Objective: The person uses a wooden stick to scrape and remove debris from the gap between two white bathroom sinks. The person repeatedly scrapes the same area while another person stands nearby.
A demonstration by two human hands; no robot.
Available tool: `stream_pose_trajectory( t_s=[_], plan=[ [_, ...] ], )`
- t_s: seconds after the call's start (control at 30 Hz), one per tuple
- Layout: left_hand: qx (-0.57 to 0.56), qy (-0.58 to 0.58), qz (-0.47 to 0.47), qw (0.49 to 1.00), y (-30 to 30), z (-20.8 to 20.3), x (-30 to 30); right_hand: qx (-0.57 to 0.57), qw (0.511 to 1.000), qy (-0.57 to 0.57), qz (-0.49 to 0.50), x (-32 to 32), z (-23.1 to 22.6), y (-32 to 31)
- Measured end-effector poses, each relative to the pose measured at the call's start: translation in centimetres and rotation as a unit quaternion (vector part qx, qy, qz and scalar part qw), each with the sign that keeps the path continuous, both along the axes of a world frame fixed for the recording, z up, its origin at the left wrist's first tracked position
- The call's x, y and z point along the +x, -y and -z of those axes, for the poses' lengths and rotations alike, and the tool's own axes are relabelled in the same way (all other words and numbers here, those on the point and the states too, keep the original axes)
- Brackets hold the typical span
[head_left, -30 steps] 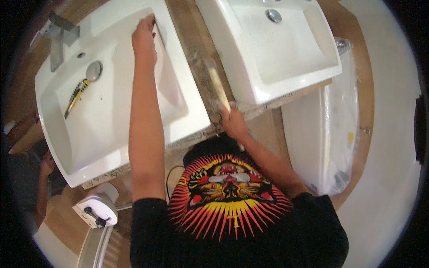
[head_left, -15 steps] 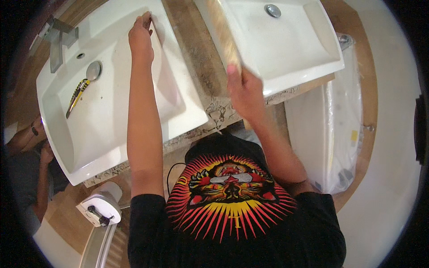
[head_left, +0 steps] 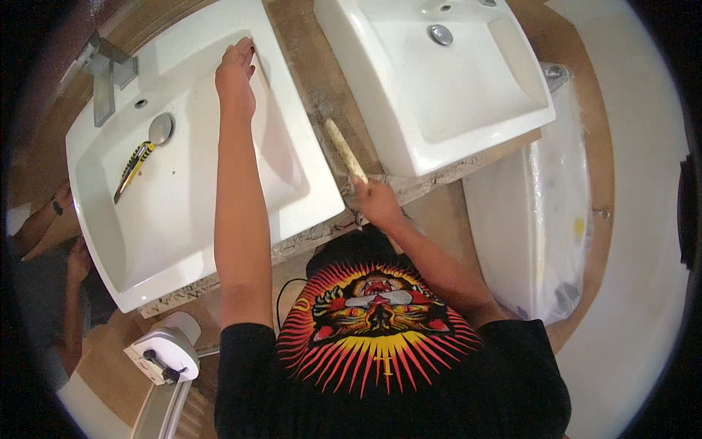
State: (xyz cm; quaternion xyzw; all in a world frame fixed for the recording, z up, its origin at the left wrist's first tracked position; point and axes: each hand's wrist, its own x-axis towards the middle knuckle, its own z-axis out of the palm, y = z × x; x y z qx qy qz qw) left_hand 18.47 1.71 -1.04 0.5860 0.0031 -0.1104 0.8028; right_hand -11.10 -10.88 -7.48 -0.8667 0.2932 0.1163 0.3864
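Note:
My left hand [head_left: 236,79] reaches into the left white washbasin [head_left: 303,146], fingers extended along its right inner side, holding nothing. My right hand [head_left: 379,203] is wrapped round the near end of a pale wooden stick [head_left: 344,150]. The stick points away from me over the rough countertop strip [head_left: 307,58] between the left basin and the right white washbasin [head_left: 365,80]. Whether its far tip touches the strip I cannot tell. A yellow-and-black utility knife [head_left: 130,175] lies in the left basin by the round drain cover [head_left: 161,129].
A square metal tap [head_left: 106,80] rises at the left basin's far left. Beyond the right basin stands a plastic-wrapped bathtub [head_left: 526,219]. A white toilet [head_left: 172,347] is at lower left. Another person's arm [head_left: 36,227] with a dark wristband shows at the left edge.
My right hand has come left and nearer to me with the stick, which was blurred along the right basin's side. My left hand stays in the left basin. The view has shifted slightly.

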Motion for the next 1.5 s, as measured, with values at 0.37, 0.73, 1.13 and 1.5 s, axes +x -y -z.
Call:
stream_pose_trajectory(
  t_s=[0.37, 0.73, 1.13, 1.5],
  plan=[
    [0.017, -0.011, -0.002, 1.000, 0.3, 0.1, -0.6, 0.019, 0.967, 0.249, 0.056, 6.3, -11.5, 1.5],
    [0.041, 0.055, -0.002, 0.998, 0.2, -0.2, -0.8, 0.004, 0.999, -0.045, -0.012, -0.5, -3.0, -0.9],
    [0.040, 0.016, 0.005, 0.999, 0.5, 0.4, -0.5, -0.022, 0.999, 0.025, -0.023, 0.3, -3.6, -0.3],
    [0.004, 0.003, -0.008, 1.000, 0.4, 0.4, -0.7, 0.037, 0.956, 0.286, 0.057, 4.1, -11.1, 1.3]
  ],
)
